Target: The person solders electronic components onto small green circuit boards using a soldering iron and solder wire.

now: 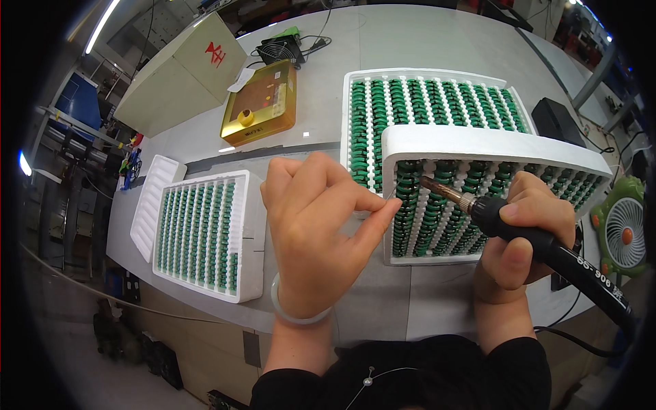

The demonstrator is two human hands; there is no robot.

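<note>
My right hand (531,222) is wrapped round the black handle of a soldering iron (488,213). The iron's tip touches, or comes very close to, the upper left part of a white foam tray (478,142) propped up at a tilt. Rows of green ring-shaped coils (408,195) with dark wire fill this tray. At its left edge my left hand (314,222) pinches a thin wire, probably solder, whose end lies near the iron's tip. Behind leans or lies a second foam tray (424,73) of similar green coils, partly covered by the tilted one.
At the left lies another foam tray (254,239) of green parts beside a white ridged foam piece (152,205). A yellow-edged box (280,116), a small black fan (281,51) and a big beige box (181,82) stand farther back. On the right are a green fan (623,232) and a black box (557,123).
</note>
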